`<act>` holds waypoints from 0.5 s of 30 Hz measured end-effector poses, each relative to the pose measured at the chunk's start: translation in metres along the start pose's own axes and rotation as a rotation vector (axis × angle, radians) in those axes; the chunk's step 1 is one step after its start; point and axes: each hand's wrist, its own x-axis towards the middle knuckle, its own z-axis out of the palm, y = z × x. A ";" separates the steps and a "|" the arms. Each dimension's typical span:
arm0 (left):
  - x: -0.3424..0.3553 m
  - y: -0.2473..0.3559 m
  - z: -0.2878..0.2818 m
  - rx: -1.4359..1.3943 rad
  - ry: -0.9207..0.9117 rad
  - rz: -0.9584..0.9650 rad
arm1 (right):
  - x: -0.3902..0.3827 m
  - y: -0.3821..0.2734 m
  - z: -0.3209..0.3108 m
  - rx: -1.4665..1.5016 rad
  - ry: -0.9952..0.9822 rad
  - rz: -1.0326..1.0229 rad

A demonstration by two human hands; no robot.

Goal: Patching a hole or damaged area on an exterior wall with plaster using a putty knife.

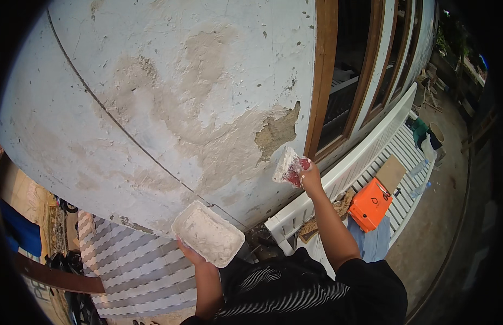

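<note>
My left hand (191,252) is closed around the near side of a white rectangular tub (233,254), which holds pale, whitish filler paste. In my right hand (311,177) is a putty knife (287,167) with a red handle, its wide blade smeared with white paste. The blade is just below a patch of bare, grey-brown plaster (278,131) in the wall; I cannot tell whether it touches the surface. Light blue paint covers the wall (262,49), with beige filled areas (200,130) across its middle. A dark cable (108,112) runs down it diagonally.
Brown wooden window frames (319,70) stand right of the patch. Below them is a white slatted bench (401,218) bearing an orange box (370,205), a brown board (390,173) and bottles. Striped sheeting (138,265) lies lower left, beside a brown beam (59,277).
</note>
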 end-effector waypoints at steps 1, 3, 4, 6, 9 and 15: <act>0.002 0.001 -0.002 0.001 0.004 -0.019 | -0.013 -0.014 0.001 0.339 -0.084 0.091; 0.003 0.000 -0.003 -0.005 0.001 0.002 | -0.035 -0.041 0.004 0.675 -0.178 0.195; 0.001 -0.002 0.003 0.023 -0.032 0.027 | -0.046 -0.049 0.007 0.791 -0.224 0.233; -0.001 -0.004 0.011 0.049 -0.052 0.051 | -0.068 -0.073 0.010 0.929 -0.260 0.301; -0.002 -0.005 0.025 0.066 -0.100 0.024 | -0.090 -0.079 0.016 0.916 -0.301 0.232; -0.003 -0.005 0.025 0.160 -0.133 0.074 | -0.119 -0.110 0.022 0.764 -0.454 0.125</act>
